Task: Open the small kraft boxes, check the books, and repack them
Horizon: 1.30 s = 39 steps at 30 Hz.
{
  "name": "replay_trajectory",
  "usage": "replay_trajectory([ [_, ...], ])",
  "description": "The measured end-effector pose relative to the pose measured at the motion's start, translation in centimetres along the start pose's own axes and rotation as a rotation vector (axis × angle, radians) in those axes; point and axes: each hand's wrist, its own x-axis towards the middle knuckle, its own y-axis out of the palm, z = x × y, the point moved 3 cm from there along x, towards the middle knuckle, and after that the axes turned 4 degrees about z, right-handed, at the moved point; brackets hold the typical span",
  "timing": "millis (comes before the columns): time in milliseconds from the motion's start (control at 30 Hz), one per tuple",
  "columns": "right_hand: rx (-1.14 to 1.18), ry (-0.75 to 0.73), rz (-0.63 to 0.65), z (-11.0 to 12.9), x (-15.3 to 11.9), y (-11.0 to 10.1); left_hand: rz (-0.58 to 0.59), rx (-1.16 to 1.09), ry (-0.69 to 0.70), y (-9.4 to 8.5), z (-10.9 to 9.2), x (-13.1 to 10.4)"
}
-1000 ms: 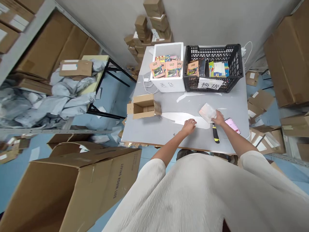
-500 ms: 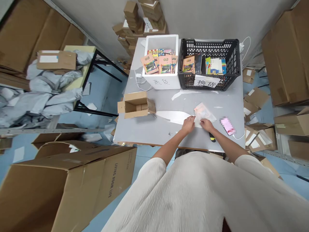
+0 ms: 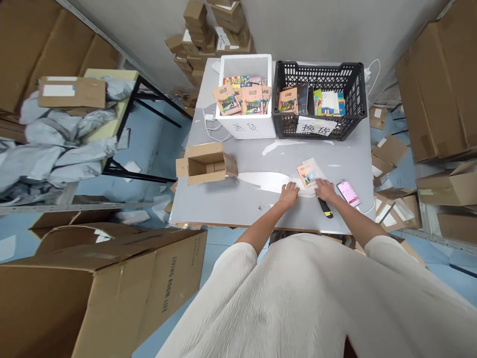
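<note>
Booklet (image 3: pixel 306 174), pinkish, lies on grey table (image 3: pixel 223 204), on near side of black crate (image 3: pixel 285 128); clear wrapper (image 3: pixel 311 164) about it. I see left hand (image 3: pixel 289 195) palm down, fingers bent, slightly apart, nearer me than crate; cannot tell whether it pinches wrapper. Right hand (image 3: pixel 325 190) over wrapper edge, fingers bent; grip unclear to me. Knife handle (image 3: pixel 326 211), black and yellow, farther out from crate. White bin (image 3: pixel 246 128) just left of crate.

- A plain grey wall (image 3: pixel 316 30) rises beyond the grey-topped worktable (image 3: pixel 208 206).
- Blue floor (image 3: pixel 156 144) spreads beneath the worktable.
- A cream-topped, black-legged table (image 3: pixel 99 73) stands left of the worktable.
</note>
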Motion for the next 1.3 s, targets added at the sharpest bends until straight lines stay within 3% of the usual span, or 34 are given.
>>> replay_trajectory([
  [100,-0.016,0.126,-0.009,-1.5,-0.1,-1.0,0.004,-0.018,-0.043,0.2,0.4,-0.3],
  [200,-0.01,0.126,-0.134,-0.9,-0.5,-1.9,-0.075,-0.057,-0.05,-0.3,0.4,-0.7],
  [300,0.006,-0.063,-0.247,1.8,-0.8,-2.2,-0.193,-0.058,-0.002,-1.3,0.0,-0.9],
  [433,-0.002,-0.312,-0.098,5.6,-0.3,-1.1,-0.224,-0.006,0.079,-2.0,-0.7,-0.8],
  [533,-0.003,-0.159,-0.052,5.4,0.7,-0.6,-0.173,0.023,0.09,-1.9,-0.7,-0.7],
  [700,0.028,0.207,-0.08,2.3,2.0,-1.0,-0.088,0.027,0.067,-1.4,0.3,-1.2],
  [867,0.072,0.317,-0.077,1.2,3.6,-0.3,-0.088,0.029,0.039,-1.1,1.3,-1.9],
  [1100,0.351,0.452,-0.274,1.5,5.8,1.6,-0.081,0.023,0.013,-1.0,1.8,-2.2],
  [1300,0.279,0.581,-0.165,2.5,6.3,1.3,-0.07,0.028,-0.012,-1.0,1.8,-2.3],
])
